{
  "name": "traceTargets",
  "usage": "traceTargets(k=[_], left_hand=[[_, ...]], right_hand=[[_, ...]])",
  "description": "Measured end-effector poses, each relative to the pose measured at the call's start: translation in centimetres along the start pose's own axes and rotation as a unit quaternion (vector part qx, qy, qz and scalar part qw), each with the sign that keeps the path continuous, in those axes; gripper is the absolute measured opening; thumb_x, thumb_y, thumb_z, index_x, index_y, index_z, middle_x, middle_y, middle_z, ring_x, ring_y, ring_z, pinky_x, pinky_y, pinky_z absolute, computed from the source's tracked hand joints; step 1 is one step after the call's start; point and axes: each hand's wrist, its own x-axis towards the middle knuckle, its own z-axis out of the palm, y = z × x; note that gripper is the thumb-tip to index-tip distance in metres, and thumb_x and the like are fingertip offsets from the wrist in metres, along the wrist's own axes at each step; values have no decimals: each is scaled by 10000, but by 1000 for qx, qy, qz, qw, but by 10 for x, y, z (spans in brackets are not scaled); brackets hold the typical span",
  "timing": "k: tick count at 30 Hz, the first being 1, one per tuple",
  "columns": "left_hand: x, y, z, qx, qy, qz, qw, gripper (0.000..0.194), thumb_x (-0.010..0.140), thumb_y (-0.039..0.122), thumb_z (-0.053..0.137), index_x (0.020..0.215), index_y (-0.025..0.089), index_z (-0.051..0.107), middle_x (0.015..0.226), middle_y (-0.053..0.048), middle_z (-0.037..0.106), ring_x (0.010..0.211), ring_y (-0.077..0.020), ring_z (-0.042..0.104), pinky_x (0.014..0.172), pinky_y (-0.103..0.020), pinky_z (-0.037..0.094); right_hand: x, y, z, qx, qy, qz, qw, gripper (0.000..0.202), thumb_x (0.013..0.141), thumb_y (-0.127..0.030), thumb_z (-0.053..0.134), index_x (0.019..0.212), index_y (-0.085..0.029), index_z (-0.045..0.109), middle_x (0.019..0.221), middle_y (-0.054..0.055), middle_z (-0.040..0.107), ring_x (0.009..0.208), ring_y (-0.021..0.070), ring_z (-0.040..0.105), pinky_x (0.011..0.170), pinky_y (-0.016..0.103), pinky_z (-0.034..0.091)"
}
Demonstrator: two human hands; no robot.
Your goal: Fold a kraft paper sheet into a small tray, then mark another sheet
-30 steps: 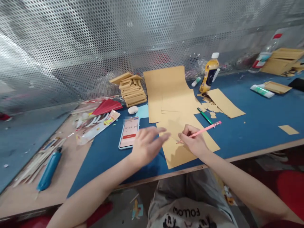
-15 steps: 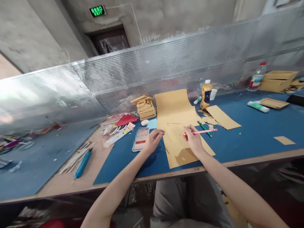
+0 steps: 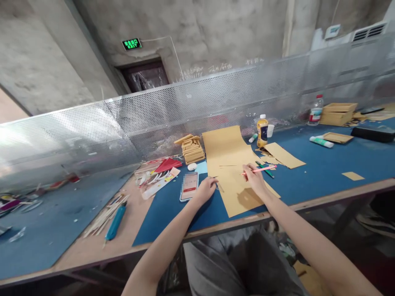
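A long sheet of tan card (image 3: 230,149) lies on the blue mat, its far end curving up at the metal screen. Over its right side, my right hand (image 3: 253,177) is closed around a pink pencil (image 3: 266,168), tip toward the left. My left hand (image 3: 207,189) rests at the card's left edge, fingers curled together; a small thin thing shows at the fingertips, too unclear to name. Two thin dark lines cross the card between the hands. Left of my left hand lies a phone (image 3: 189,187). Beside the card's right edge is a green craft knife (image 3: 265,169).
Stacked tan pieces (image 3: 193,150), a white oval object (image 3: 191,166) and a yellow drink bottle (image 3: 262,130) stand behind. Card offcuts (image 3: 285,155), a glue stick (image 3: 321,142) and a water bottle (image 3: 315,111) are rightward. A blue glue gun-like tool (image 3: 116,222) lies left.
The camera view has tilted up and shifted a little. My left hand has come down onto the card's left edge. My right hand still holds the pencil above the card.
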Motion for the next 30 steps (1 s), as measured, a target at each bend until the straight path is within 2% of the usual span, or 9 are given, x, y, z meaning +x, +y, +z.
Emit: traceTargets(k=[5, 8, 10, 12, 14, 17, 19, 21, 30], left_hand=[[-4, 1, -4, 40, -2, 30, 999, 244, 935, 311, 542, 1124, 159, 576, 1152, -82, 579, 994, -195, 592, 860, -399, 505], [-7, 2, -3, 66, -2, 39, 997, 200, 934, 252, 540, 1100, 150, 586, 1130, -78, 588, 1012, -196, 588, 883, -404, 495], [-8, 2, -2, 84, -7, 42, 996, 203, 927, 116, 477, 1081, 148, 606, 1098, -84, 593, 1033, -186, 578, 937, -363, 469], [-9, 3, -1, 101, -16, 40, 994, 286, 890, 36, 433, 1074, 150, 619, 1086, -87, 588, 1031, -187, 577, 947, -320, 463], [-10, 4, 0, 115, -25, 36, 992, 312, 879, 27, 418, 1092, 148, 612, 1100, -86, 578, 1018, -192, 578, 929, -304, 471], [-9, 4, 2, 135, -41, 26, 990, 319, 880, 28, 410, 1101, 156, 600, 1103, -73, 568, 989, -198, 570, 926, -326, 469], [-9, 5, 4, 149, -53, 21, 987, 315, 878, 23, 406, 1089, 153, 601, 1097, -74, 564, 986, -211, 557, 927, -350, 464], [-9, 6, 5, 161, -63, 19, 985, 316, 876, 17, 405, 1090, 144, 598, 1102, -79, 558, 998, -221, 539, 933, -357, 458], [-9, 9, 3, 174, -86, 26, 981, 339, 864, 5, 421, 1131, 141, 580, 1139, -94, 534, 1013, -228, 514, 937, -356, 462]], right_hand=[[3, -3, -2, -19, -10, 17, 1000, 385, 841, -534, 492, 644, -203, 502, 448, -28, 486, 405, 110, 371, 430, 267, 258], [6, -3, -10, -39, -47, 42, 997, 330, 790, -496, 589, 705, -177, 593, 590, 16, 594, 477, 124, 473, 449, 261, 331], [10, -3, -21, -53, -69, 69, 994, 279, 723, -440, 678, 738, -163, 640, 718, 56, 649, 596, 164, 570, 511, 274, 418], [18, -2, -35, -59, -87, 102, 989, 277, 718, -403, 690, 878, -177, 674, 872, 86, 678, 831, 234, 633, 648, 311, 494], [28, -3, -51, -66, -101, 160, 980, 332, 703, -373, 712, 989, -209, 673, 1104, 109, 654, 1040, 277, 592, 756, 344, 509], [46, -8, -69, -81, -123, 237, 960, 388, 709, -384, 716, 1063, -242, 651, 1269, 105, 578, 1153, 290, 533, 786, 352, 522], [57, -12, -75, -79, -157, 284, 942, 422, 725, -406, 708, 1108, -246, 629, 1285, 112, 564, 1161, 282, 532, 818, 357, 526], [66, -15, -77, -83, -178, 297, 934, 432, 736, -410, 704, 1128, -255, 611, 1298, 111, 556, 1186, 275, 517, 852, 364, 523], [76, -5, -87, -107, -171, 295, 934, 419, 747, -444, 687, 1135, -312, 598, 1344, 67, 522, 1262, 270, 450, 861, 365, 535]])
